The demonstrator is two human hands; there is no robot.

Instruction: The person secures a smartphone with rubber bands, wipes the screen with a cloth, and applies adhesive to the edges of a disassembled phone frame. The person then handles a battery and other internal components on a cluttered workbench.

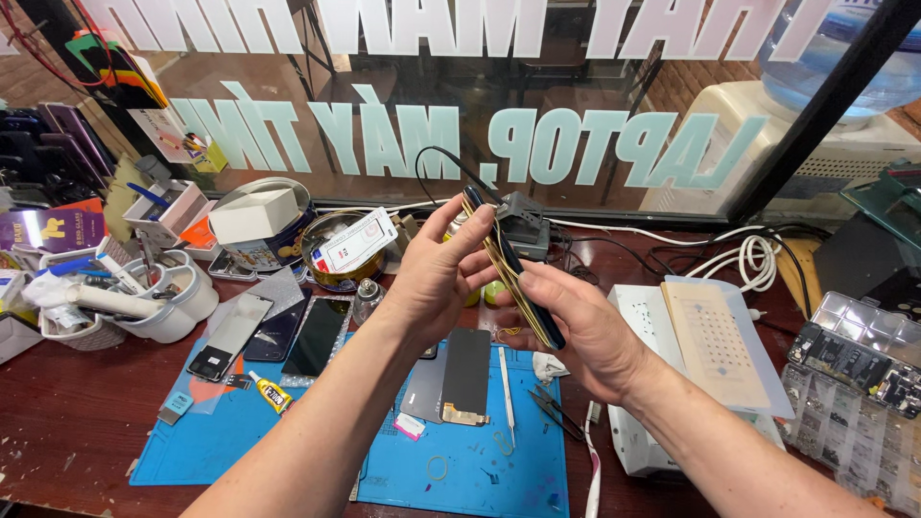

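I hold the phone (pixel 513 269) up off the table (pixel 86 422), edge-on to me, above the blue work mat (pixel 460 470). My left hand (pixel 436 273) closes its fingers (pixel 470 235) around the upper end, thumb and forefinger pinching near the top corner. My right hand (pixel 580 326) cradles the lower end, fingers curled under and thumb pressed along the edge. Yellowish rubber bands (pixel 508 273) wrap the body lengthwise, and I judge they are clamping a glued panel to the frame.

To do this well, I think the bands should lie flat and evenly spread, none twisted, so pressure is even along every edge. I would keep my grip on the sides, not the glass face, and run a thumb down the seam to feel for any lifted corner.

A tube of adhesive (pixel 271 392) lies on the mat to the left, near spare screens (pixel 317 336). A dark panel (pixel 459 374), a thin pry tool (pixel 506 395) and tweezers (pixel 552 411) lie just below my hands, close enough to knock, so I keep the phone held high.
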